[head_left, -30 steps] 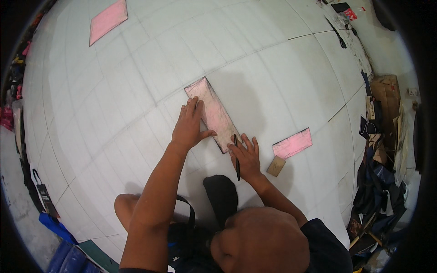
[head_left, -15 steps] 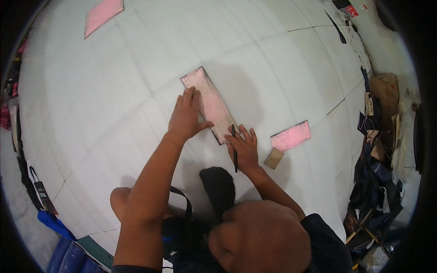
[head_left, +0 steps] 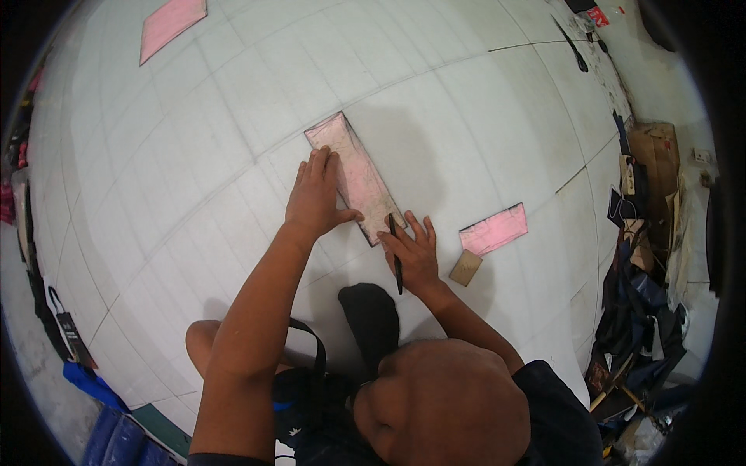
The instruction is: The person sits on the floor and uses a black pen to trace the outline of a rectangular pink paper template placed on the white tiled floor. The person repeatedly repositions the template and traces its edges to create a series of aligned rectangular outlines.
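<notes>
Pink template (head_left: pixel 359 175) pinned by left hand (head_left: pixel 315 198) — right hand (head_left: pixel 414 256) at its near edge.

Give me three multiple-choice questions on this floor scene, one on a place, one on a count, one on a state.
1. Where is the left hand?
A. flat on the long pink panel
B. on the brown cardboard piece
C. in the air

2. How many pink panels lie on the white sheet?
A. one
B. three
C. five

3. What does the right hand hold?
A. nothing
B. a black pen
C. scissors

A: its palm presses on the panel.
B: one under the hand, one to the right, one at the top left.
B: the pen lies along its fingers.
</notes>
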Demonstrator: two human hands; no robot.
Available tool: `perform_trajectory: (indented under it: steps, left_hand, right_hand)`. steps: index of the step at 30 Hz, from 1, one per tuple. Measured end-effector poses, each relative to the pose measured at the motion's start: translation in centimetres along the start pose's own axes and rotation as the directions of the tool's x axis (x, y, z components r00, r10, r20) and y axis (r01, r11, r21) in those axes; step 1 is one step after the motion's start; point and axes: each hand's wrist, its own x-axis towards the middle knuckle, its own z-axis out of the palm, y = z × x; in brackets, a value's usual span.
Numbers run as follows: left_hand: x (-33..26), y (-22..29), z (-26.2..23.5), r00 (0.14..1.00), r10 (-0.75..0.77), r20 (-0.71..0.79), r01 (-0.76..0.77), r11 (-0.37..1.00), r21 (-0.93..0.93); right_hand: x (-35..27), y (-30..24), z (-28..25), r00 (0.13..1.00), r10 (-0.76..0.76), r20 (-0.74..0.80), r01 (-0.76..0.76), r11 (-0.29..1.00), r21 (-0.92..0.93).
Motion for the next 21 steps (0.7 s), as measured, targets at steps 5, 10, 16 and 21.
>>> perform_trajectory:
  steps: [5,10,16,21]
  left_hand:
    - [0.3,1.1,-0.8,0.997,-0.035,0.075,0.029,0.996,0.086]
    - [1.0,2.1,-1.3,0.986,-0.104,0.129,0.084,0.984,0.156]
    - [1.7,2.8,-1.4,0.977,-0.127,0.171,0.097,0.980,0.172]
    - [2.0,3.2,-1.1,0.974,-0.145,0.174,0.103,0.968,0.230]
  right_hand:
    - [0.7,0.3,-0.7,1.000,-0.018,-0.012,0.018,1.000,0.010]
    - [7.0,1.3,-3.5,0.989,0.062,-0.137,-0.029,0.972,0.233]
    - [18.7,2.6,-1.5,0.970,0.215,-0.114,-0.105,0.794,0.599]
    - [23.7,3.4,0.2,0.990,0.122,-0.069,-0.075,0.877,0.474]
